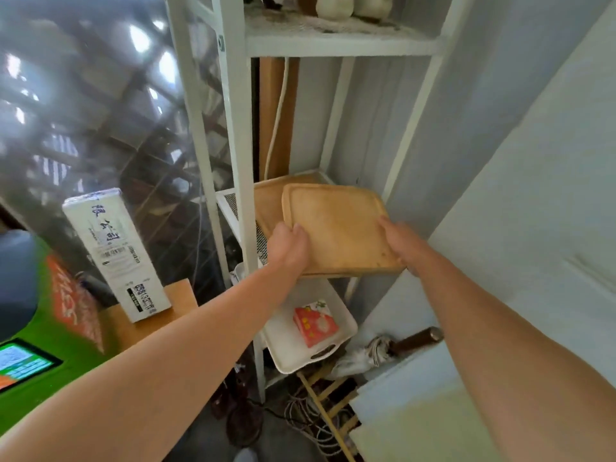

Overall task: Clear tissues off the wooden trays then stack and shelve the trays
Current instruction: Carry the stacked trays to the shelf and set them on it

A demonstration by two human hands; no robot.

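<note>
Here, at the far left, a green counter with a lit screen is being shown, and beside it a tall white printed box is standing on a small wooden surface. Moving rightward, the left hand is being closed in a firm grip on the near left edge of a wooden tray, thumb on top and fingers underneath. The tray is being held level at the front of the white metal shelf unit, partly over its mesh middle shelf, and it is overlapping a second wooden tray already lying on that shelf. Below, a white plastic bin is being seen on the lower shelf, with a red tissue packet lying inside it. Further right, the right hand is being closed in a matching grip on the held tray's right edge. Near the floor, a folded umbrella is lying against the white wall.
</note>
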